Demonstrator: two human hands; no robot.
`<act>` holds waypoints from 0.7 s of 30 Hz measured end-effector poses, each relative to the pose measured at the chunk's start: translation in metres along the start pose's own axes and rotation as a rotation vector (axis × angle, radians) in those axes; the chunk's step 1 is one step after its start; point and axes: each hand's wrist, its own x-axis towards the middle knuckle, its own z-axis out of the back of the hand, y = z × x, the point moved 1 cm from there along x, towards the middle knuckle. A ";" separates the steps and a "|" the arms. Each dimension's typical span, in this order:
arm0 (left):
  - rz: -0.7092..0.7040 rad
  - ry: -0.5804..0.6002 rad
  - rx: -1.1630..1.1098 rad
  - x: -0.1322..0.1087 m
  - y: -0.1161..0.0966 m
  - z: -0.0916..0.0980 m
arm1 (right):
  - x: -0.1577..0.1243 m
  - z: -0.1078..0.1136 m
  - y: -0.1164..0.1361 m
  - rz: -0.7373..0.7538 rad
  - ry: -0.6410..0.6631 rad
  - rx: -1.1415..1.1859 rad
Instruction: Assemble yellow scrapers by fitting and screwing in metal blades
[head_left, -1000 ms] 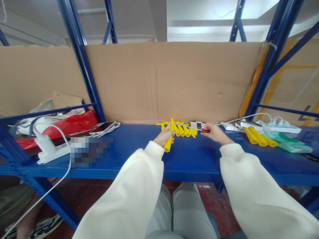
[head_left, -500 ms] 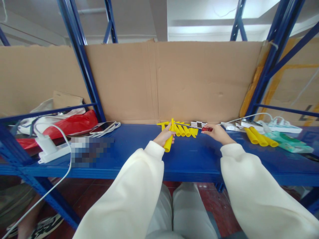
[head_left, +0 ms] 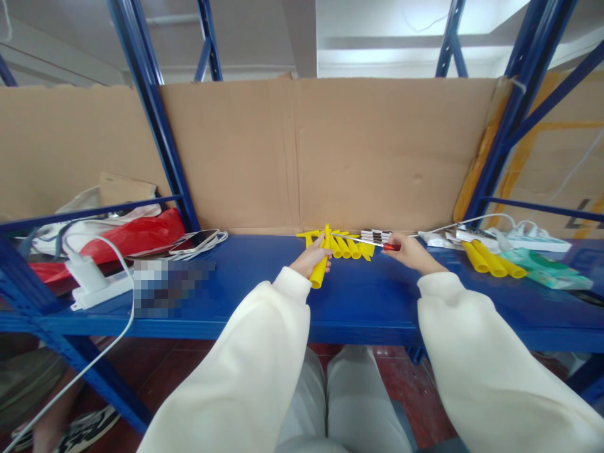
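My left hand (head_left: 312,257) is closed around a yellow tube (head_left: 319,275), which stands tilted with its open end towards me and a narrow tip at the top. My right hand (head_left: 406,250) grips the red handle of a screwdriver (head_left: 361,240). Its long metal shaft points left and reaches the upper part of the held tube; the exact contact is too small to make out. Just behind and right of my left hand lie several more yellow tubes (head_left: 346,251) in a row, beside flat yellow pieces (head_left: 367,250).
Small black-and-white items (head_left: 375,235) lie against the cardboard. To the right are yellow tubes (head_left: 493,259), a green packet (head_left: 547,269) and a white power strip (head_left: 542,242). On the left are a phone (head_left: 194,241), a red bag (head_left: 141,236) and a power strip (head_left: 101,289). Blue posts flank the shelf.
The fingers of my right hand have shifted slightly on the red handle, which appears turned. My left hand and the yellow tube stay in place.
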 end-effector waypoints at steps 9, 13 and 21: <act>0.000 -0.015 0.002 -0.002 -0.001 -0.001 | 0.000 0.000 0.003 0.073 0.076 0.094; -0.004 -0.018 0.004 -0.001 -0.001 -0.001 | 0.001 -0.004 -0.001 0.075 0.079 0.123; -0.009 -0.009 0.009 -0.001 0.000 -0.002 | 0.002 -0.007 -0.011 -0.025 0.006 0.021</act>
